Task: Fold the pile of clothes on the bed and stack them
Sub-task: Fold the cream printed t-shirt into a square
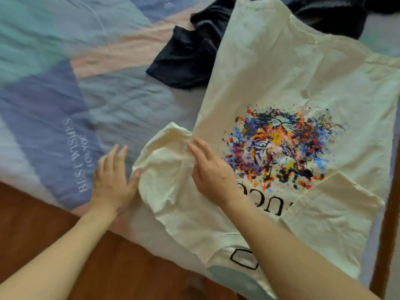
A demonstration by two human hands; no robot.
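Note:
A cream T-shirt (281, 83) with a multicoloured tiger print lies spread face up on the bed, its collar toward me. Its right sleeve is folded in over the body. The left sleeve (166, 167) is rumpled beside the body. My left hand (112, 176) lies flat with straight fingers at the sleeve's outer edge, the thumb touching the cloth. My right hand (212, 169) rests with straight fingers on the shirt where sleeve meets body. A pile of dark clothes (190, 53) sits behind the shirt at the top.
The bedspread (65, 83) is a quilt of teal, pink, blue and purple patches with white lettering. A wooden floor (54, 245) shows below the bed's near edge. A dark wooden bed frame (389, 213) runs along the right.

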